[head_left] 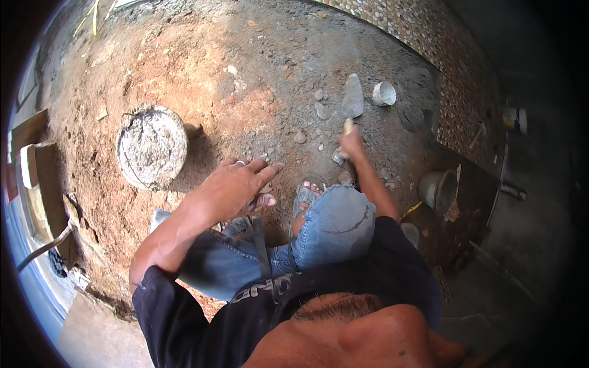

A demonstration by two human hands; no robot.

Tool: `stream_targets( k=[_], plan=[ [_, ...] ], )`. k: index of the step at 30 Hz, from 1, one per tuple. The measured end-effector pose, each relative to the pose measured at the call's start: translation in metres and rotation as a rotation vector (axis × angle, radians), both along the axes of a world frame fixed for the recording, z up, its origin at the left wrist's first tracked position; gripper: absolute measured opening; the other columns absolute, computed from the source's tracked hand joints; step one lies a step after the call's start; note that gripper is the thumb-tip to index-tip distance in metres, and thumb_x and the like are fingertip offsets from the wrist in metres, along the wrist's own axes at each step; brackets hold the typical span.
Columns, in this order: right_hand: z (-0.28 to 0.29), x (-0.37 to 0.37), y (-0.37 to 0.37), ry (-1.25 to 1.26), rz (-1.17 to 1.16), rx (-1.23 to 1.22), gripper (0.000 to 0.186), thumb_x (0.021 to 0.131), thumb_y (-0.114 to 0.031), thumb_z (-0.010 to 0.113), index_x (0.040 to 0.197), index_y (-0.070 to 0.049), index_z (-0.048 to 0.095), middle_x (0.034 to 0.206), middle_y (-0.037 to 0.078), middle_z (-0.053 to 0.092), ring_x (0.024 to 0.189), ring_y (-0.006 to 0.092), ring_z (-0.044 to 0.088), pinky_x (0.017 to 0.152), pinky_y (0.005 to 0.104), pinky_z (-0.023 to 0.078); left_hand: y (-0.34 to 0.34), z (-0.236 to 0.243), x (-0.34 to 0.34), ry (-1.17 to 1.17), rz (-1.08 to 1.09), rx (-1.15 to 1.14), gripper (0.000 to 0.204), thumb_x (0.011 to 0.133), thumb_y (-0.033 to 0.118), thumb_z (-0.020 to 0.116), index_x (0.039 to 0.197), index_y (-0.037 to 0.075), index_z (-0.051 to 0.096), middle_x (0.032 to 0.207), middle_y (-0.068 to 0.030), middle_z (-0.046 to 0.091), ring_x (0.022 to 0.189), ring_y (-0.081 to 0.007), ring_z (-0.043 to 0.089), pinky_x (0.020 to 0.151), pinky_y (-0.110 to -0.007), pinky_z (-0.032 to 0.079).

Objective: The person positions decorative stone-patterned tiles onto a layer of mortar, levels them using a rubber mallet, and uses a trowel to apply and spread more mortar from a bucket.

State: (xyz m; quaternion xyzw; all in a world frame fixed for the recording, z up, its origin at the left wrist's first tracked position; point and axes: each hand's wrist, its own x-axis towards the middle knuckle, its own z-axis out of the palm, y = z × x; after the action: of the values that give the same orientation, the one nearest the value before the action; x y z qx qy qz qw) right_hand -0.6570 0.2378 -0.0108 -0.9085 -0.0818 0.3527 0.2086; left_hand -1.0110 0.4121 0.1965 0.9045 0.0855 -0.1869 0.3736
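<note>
My right hand [352, 146] is closed around the handle of a trowel [353, 97]. The trowel's grey, mortar-smeared blade points away from me over the rough ground. Just right of the blade stands a small white cup [384, 94]. Small stones [322, 111] lie to the left of the blade. My left hand [236, 183] is held palm down in front of my knee, fingers stretched out and a ring on one of them. Nothing shows in it. Left of that hand sits a bucket [151, 147] heaped with wet grey mortar, its wire handle lying over the rim.
A strip of pebbled paving [423, 37] with a raised edge runs along the far right. A second grey bucket [438, 191] lies near my right side. Boards and blocks [46, 184] stand at the left edge. Bare soil and loose rubble surround my sandalled feet [308, 191].
</note>
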Motion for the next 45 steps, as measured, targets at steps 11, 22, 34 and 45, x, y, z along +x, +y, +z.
stream_targets(
  k=[11,22,34,45],
  plan=[
    [0.024,0.046,-0.012,-0.33,0.196,0.009,0.046,0.078,-0.011,0.066,0.115,-0.001,0.042,0.098,0.03,0.064,0.091,0.0484,0.063,0.079,0.0535,0.05,0.005,0.007,0.004,0.052,0.008,-0.041,0.062,0.094,0.04,0.055,0.146,0.01,0.036,0.132,-0.0167,0.053,0.113,-0.0373,0.057,0.097,-0.049,0.042],
    [0.04,-0.024,0.038,-0.387,0.477,0.1,0.047,0.084,-0.016,0.062,0.123,-0.004,0.038,0.096,0.036,0.062,0.092,0.0525,0.062,0.077,0.055,0.05,0.011,0.005,0.001,0.031,0.085,-0.011,0.062,0.093,0.042,0.055,0.143,0.008,0.04,0.129,-0.017,0.054,0.111,-0.0386,0.057,0.097,-0.047,0.043],
    [0.036,0.039,0.012,-0.303,0.534,-0.16,0.052,0.084,-0.023,0.063,0.124,0.001,0.039,0.11,0.034,0.061,0.105,0.0497,0.06,0.089,0.0515,0.049,0.006,0.01,-0.003,0.0,0.054,0.02,0.064,0.094,0.043,0.054,0.145,0.008,0.038,0.132,-0.0163,0.053,0.117,-0.0376,0.054,0.099,-0.048,0.042],
    [-0.019,0.051,0.066,-0.003,0.122,0.196,0.052,0.08,-0.008,0.062,0.125,0.006,0.04,0.084,0.018,0.061,0.051,0.0232,0.061,0.04,0.0395,0.047,-0.008,0.013,-0.001,-0.017,0.025,0.076,0.06,0.095,0.04,0.053,0.145,0.01,0.038,0.129,-0.016,0.054,0.115,-0.0359,0.056,0.099,-0.047,0.042]
  ],
)
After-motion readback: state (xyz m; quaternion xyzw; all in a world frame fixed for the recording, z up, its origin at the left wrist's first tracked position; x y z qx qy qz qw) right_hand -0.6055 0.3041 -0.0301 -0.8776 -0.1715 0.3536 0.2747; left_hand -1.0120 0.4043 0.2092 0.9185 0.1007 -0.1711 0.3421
